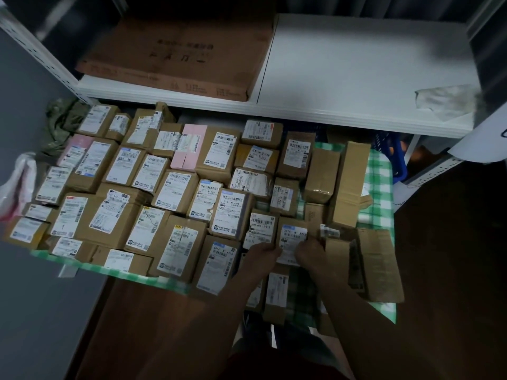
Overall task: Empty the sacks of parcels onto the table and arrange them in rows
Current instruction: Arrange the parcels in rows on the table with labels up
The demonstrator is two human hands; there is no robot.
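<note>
Both forearms reach in over the table's (164, 281) near edge, toward its right end. The left hand (262, 256) and right hand (310, 253) meet on one small parcel (292, 238). Each grips a side of it with curled fingers, and its white label faces up between them. The light is dim, so single fingers are hard to tell apart.

The held parcel sits among the parcels (175, 192) that cover the green-checked cloth (382, 171) in loose rows running from the left edge to the right edge. There are well over thirty; an exact count fails where boxes overlap or lie under the arms. Most lie label-up. Two are pink. At least three near the right edge show plain cardboard, and their labels cannot be seen.

One olive-green sack (59, 124) lies crumpled at the far left corner, partly behind boxes. One white plastic bag (16, 185), blurred, is at the left edge.

Beyond the far edge stands a white shelf (356, 72) bearing one flat carton (181, 56). A blue crate (391, 152) shows below it, mostly hidden
</note>
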